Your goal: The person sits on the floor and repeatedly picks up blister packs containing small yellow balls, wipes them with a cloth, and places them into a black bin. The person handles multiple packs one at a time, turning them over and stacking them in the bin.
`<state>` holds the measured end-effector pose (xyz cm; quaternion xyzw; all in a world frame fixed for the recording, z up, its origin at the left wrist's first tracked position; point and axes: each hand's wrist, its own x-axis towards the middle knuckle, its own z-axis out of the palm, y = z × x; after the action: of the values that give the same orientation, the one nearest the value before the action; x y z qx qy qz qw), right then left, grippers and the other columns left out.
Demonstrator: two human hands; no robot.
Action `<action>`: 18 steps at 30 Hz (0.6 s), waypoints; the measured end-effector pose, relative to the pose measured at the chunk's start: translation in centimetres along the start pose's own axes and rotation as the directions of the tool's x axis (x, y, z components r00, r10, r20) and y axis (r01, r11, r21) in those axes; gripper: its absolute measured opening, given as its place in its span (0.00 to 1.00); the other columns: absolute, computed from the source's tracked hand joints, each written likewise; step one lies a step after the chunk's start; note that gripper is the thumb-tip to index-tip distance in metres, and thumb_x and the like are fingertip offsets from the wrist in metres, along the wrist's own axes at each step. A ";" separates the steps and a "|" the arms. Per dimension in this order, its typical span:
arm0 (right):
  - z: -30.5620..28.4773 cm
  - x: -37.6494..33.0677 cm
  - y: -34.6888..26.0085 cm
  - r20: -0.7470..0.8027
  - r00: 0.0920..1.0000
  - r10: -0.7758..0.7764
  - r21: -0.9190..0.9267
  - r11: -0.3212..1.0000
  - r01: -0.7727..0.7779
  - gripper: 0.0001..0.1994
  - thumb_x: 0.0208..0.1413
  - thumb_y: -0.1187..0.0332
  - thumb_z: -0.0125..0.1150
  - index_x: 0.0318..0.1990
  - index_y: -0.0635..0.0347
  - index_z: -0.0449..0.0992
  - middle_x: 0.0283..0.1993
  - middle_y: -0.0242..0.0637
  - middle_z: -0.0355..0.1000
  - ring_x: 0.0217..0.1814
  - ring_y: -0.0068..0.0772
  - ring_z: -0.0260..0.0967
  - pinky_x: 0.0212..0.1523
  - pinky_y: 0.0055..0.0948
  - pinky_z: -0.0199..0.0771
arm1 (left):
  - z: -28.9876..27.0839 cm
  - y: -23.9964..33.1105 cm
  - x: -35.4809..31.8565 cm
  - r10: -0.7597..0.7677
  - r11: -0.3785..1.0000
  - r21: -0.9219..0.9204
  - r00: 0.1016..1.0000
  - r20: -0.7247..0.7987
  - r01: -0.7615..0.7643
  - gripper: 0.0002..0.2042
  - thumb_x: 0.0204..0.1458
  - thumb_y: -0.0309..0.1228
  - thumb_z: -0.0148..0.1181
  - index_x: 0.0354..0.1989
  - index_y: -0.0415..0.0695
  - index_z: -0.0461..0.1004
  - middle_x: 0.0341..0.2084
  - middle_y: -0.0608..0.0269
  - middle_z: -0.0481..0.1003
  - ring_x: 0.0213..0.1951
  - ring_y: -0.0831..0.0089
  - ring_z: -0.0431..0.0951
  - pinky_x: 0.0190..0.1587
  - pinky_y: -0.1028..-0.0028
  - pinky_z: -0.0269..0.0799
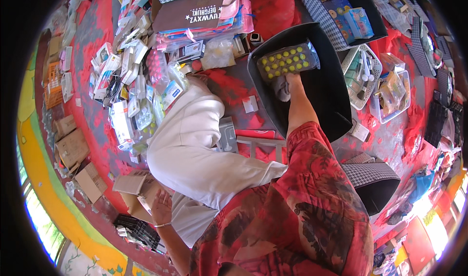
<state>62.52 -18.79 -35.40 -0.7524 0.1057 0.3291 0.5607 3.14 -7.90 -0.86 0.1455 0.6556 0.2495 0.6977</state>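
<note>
My right hand reaches forward into a black fabric bin and grips a clear plastic pack of yellow round pieces by its near edge. The pack lies tilted over the bin's far-left part. My left hand, a thin bangle at its wrist, rests open and palm up at the lower left, against a brown cardboard box. My bent leg in white trousers lies between the two hands on the red patterned floor cover.
A heap of small packaged goods spreads at the left. Clear pouches lie at the top centre. A white basket and clear tub stand right of the bin. Houndstooth-edged bins and a black crate sit nearby.
</note>
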 end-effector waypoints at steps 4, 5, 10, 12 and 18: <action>2.0 3.2 0.3 -0.080 0.995 -0.067 -0.244 0.969 0.046 0.26 0.42 0.73 0.57 0.53 0.60 0.60 0.53 0.45 0.62 0.56 0.41 0.59 0.51 0.31 0.61 | 0.0 -0.7 0.2 -0.047 0.999 -0.007 0.996 -0.072 0.046 0.18 0.55 0.34 0.46 0.53 0.42 0.62 0.44 0.60 0.69 0.44 0.69 0.70 0.43 0.72 0.70; 2.1 4.0 0.4 -0.071 0.996 -0.058 -0.359 0.933 0.029 0.24 0.43 0.71 0.56 0.51 0.59 0.62 0.51 0.46 0.63 0.55 0.41 0.60 0.50 0.31 0.62 | 0.0 -0.9 0.3 -0.050 0.999 0.011 0.998 -0.046 0.051 0.18 0.54 0.35 0.46 0.53 0.42 0.61 0.44 0.60 0.69 0.44 0.69 0.70 0.43 0.72 0.70; -0.8 6.5 1.2 0.219 0.976 0.017 -0.851 0.492 0.183 0.18 0.44 0.62 0.55 0.43 0.59 0.71 0.43 0.48 0.69 0.49 0.40 0.66 0.46 0.32 0.65 | -0.2 -1.4 0.8 -0.040 0.999 0.032 0.997 -0.060 0.042 0.21 0.53 0.36 0.48 0.54 0.42 0.59 0.44 0.60 0.68 0.44 0.68 0.69 0.42 0.72 0.68; -2.7 6.3 1.2 0.217 0.973 -0.073 -0.824 0.521 0.223 0.19 0.45 0.57 0.54 0.41 0.60 0.73 0.40 0.47 0.71 0.45 0.38 0.68 0.44 0.33 0.66 | -0.5 -1.2 1.1 0.037 0.991 0.129 0.998 0.045 -0.042 0.23 0.53 0.37 0.48 0.56 0.44 0.56 0.43 0.61 0.69 0.43 0.69 0.69 0.42 0.71 0.67; -6.9 3.5 -4.1 0.023 0.998 0.066 -0.224 0.973 -0.060 0.15 0.46 0.64 0.55 0.28 0.73 0.74 0.29 0.40 0.72 0.33 0.39 0.72 0.33 0.33 0.73 | -1.3 -0.3 1.5 0.168 0.983 -0.056 0.981 -0.098 -0.174 0.17 0.52 0.33 0.48 0.51 0.45 0.60 0.36 0.63 0.72 0.36 0.70 0.74 0.37 0.72 0.71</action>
<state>69.92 -22.96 -33.32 -0.8018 0.0833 0.3679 0.4635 1.91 -7.53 -2.39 0.1670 0.6641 0.3358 0.6467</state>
